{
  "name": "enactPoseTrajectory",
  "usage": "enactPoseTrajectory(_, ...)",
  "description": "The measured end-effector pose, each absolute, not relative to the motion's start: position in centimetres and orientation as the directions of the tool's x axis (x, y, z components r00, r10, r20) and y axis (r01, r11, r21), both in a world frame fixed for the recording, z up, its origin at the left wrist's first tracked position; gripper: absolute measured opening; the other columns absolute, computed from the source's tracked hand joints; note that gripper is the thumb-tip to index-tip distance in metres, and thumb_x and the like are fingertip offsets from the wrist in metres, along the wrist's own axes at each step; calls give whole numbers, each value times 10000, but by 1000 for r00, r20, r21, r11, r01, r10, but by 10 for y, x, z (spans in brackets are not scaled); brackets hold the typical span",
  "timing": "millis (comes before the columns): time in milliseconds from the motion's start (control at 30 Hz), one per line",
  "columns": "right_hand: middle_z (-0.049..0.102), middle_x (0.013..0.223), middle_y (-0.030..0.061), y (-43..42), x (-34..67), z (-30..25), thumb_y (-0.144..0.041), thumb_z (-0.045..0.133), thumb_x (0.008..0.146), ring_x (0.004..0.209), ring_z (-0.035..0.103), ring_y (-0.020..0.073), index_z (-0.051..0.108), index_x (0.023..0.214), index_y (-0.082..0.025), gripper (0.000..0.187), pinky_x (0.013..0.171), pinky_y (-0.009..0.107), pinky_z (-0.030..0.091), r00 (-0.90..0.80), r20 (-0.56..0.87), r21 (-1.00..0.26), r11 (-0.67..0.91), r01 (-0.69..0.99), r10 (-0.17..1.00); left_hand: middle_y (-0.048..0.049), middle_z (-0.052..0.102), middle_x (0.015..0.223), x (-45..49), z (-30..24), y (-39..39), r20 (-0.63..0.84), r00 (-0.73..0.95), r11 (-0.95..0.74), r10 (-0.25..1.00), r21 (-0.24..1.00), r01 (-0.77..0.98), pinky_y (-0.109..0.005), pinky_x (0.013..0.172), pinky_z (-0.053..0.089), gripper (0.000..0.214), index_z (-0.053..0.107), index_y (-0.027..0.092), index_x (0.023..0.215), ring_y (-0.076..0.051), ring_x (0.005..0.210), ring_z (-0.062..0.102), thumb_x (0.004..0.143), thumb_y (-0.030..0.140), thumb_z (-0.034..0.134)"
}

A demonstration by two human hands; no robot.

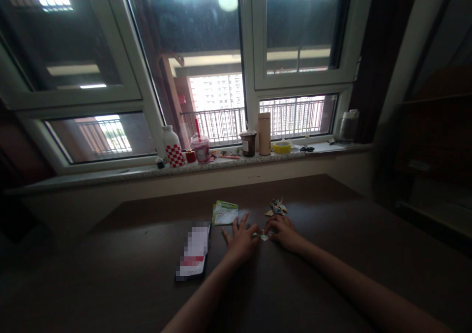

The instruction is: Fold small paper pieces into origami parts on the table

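Note:
On a dark brown table (332, 254), my left hand (240, 238) lies with its fingers spread, its thumb side touching a small folded paper piece (263, 236). My right hand (283, 231) is curled, its fingertips pinching that same paper piece from the right. Just beyond my right hand sits a little pile of small folded paper shapes (276, 208). A green and white paper packet (224, 212) lies beyond my left hand.
A phone (194, 252) lies on the table left of my left hand. The stone windowsill (110, 172) carries a white bottle (172, 146), a pink drink cup (201, 148), a dark cup (248, 143), a tan cylinder (264, 133), yellow tape (281, 147) and a kettle (348, 124).

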State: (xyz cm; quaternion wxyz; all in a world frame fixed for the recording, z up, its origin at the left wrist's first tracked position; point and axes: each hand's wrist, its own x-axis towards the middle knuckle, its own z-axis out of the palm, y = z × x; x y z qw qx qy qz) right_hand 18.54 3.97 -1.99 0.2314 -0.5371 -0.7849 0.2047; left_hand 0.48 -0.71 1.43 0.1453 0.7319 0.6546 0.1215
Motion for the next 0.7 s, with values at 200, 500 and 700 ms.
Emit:
enactPoseTrajectory(200, 593, 1256, 40, 39, 188, -21, -183, 644, 737, 1268, 439, 253, 728, 942, -261, 235, 1092, 409, 282, -336, 156, -576, 362, 733, 929, 48, 169, 1621, 0, 10, -7, -5, 144, -133, 990, 357, 925, -791, 1032, 2, 278, 631, 430, 1121, -365, 1490, 34, 897, 373, 475)
enactPoseTrajectory(500, 592, 1227, 38, 32, 188, -23, -302, 599, 817, 1221, 462, 250, 720, 932, -265, 171, 1066, 408, 310, -303, 218, -579, 373, 725, 928, 93, 221, 1601, -3, 14, -12, 66, 158, -170, 985, 307, 936, -763, 1051, -70, 280, 638, 536, 1128, -357, 1486, 94, 891, 497, 493)
enactPoseTrajectory(700, 602, 1193, 45, 27, 184, -18, -428, 609, 839, 1183, 478, 249, 695, 910, -257, 205, 1044, 402, 334, -284, 259, -553, 382, 740, 923, 99, 236, 1594, -7, 15, -16, 48, 202, -207, 978, 254, 945, -772, 1019, -127, 337, 545, 598, 1212, -380, 1480, 105, 883, 565, 484)
